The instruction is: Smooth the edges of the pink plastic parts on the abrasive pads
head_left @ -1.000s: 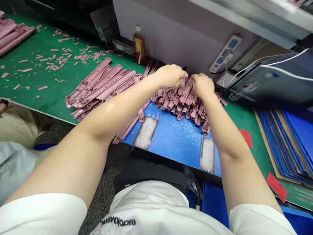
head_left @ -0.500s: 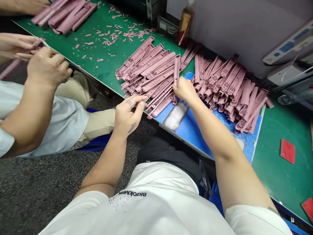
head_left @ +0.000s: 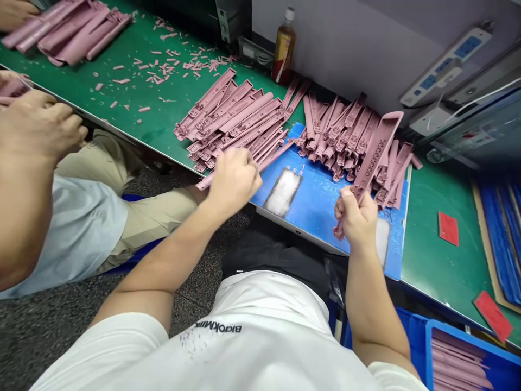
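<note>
My right hand (head_left: 358, 214) is closed round the lower end of a long pink plastic shell (head_left: 376, 149). The shell stands tilted upward, its hollow ribbed side showing, in front of the right-hand pile. My left hand (head_left: 236, 179), back upward, is closed over a slim pink plastic part (head_left: 277, 155) at the near edge of the left pile; its ends stick out on both sides of the fist. The left pile of pink parts (head_left: 240, 117) lies on the green table, and the right pile (head_left: 337, 130) rests on a blue board (head_left: 317, 187).
A co-worker's hands (head_left: 40, 122) are at the left, by the table edge. Pink scraps (head_left: 163, 70) litter the green table (head_left: 101, 103). A bottle (head_left: 284, 49), a power strip (head_left: 445, 65), red pieces (head_left: 448, 228) and a blue bin (head_left: 429, 347) holding pink parts are around.
The view has swung rightward. My right hand has left the left pile and moved right, holding a shell. My left hand has turned over and closed on a part at the pile's near edge.
</note>
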A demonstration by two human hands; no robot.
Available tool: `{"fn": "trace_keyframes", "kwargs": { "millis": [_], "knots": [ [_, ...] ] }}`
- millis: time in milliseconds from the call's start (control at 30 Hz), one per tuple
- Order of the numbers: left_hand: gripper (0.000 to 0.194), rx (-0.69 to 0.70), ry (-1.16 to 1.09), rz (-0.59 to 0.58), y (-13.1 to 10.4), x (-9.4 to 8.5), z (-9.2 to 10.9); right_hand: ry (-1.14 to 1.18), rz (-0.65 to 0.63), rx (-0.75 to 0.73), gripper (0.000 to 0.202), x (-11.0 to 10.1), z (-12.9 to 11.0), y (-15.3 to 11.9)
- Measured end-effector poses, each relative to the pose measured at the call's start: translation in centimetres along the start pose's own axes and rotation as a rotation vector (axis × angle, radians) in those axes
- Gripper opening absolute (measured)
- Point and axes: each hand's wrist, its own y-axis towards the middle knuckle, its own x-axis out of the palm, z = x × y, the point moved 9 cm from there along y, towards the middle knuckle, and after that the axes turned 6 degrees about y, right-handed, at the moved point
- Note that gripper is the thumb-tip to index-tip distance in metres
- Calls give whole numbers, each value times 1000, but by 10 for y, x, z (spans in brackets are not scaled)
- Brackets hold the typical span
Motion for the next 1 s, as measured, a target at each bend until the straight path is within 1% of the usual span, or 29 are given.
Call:
{"fn": "trace_keyframes", "kwargs": {
  "millis": [67, 100, 133, 167, 200, 233, 267, 300, 333, 367, 400, 433, 467, 500, 533, 567, 600, 667, 700, 767, 833, 900, 967, 1000],
  "knots": [
    [7, 15, -77, 76, 16, -42, -5, 0, 21, 5, 53, -6, 9, -10],
    [7, 27, -105, 89, 24, -63, -4, -1, 26, 5, 56, -8, 12, -13],
    [12, 42, -130, 87, 32, -82, -1, -1, 28, 1, 57, -10, 14, -16],
    [16, 63, -161, 81, 40, -96, 4, 6, 31, -9, 57, -13, 15, -19],
    [20, 87, -207, 81, 48, -105, 10, 23, 41, -25, 55, -16, 14, -22],
    [25, 119, -271, 98, 57, -110, 18, 51, 54, -46, 53, -21, 13, -24],
    [34, 150, -353, 126, 66, -107, 26, 89, 67, -65, 50, -27, 11, -26],
    [43, 169, -449, 156, 77, -97, 32, 133, 76, -79, 46, -33, 9, -27],
    [47, 167, -552, 181, 89, -80, 35, 178, 82, -91, 44, -40, 7, -27],
    [44, 139, -658, 186, 103, -55, 36, 220, 89, -106, 44, -49, 5, -26],
    [36, 93, -765, 168, 116, -24, 35, 256, 103, -133, 45, -60, 1, -25],
    [32, 38, -862, 133, 129, 9, 34, 282, 133, -176, 47, -73, -5, -22],
    [40, -14, -943, 94, 139, 40, 34, 289, 186, -234, 49, -90, -11, -19],
    [54, -46, -1011, 73, 145, 65, 36, 274, 264, -297, 52, -111, -16, -17],
    [67, -62, -1068, 73, 147, 81, 39, 230, 352, -349, 55, -132, -20, -16],
    [77, -67, -1124, 91, 145, 88, 43, 165, 435, -379, 58, -152, -21, -17],
    [82, -67, -1184, 124, 138, 88, 46, 100, 501, -387, 61, -170, -20, -18],
    [84, -81, -1301, 181, 116, 74, 52, 20, 561, -355, 66, -194, -11, -23],
    [78, -112, -1336, 202, 102, 65, 53, 18, 553, -335, 69, -200, -5, -26],
    [74, -197, -1324, 185, 77, 55, 59, 46, 508, -313, 72, -203, 6, -32],
    [72, -276, -1324, 202, 61, 54, 67, 75, 483, -297, 74, -203, 15, -32],
    [66, -343, -1358, 255, 59, 61, 72, 111, 490, -271, 73, -206, 22, -23],
    [62, -414, -1391, 315, 64, 70, 71, 159, 516, -258, 71, -211, 27, -9],
    [62, -437, -1399, 324, 67, 74, 70, 181, 528, -260, 70, -213, 28, -3]
  ]
}}
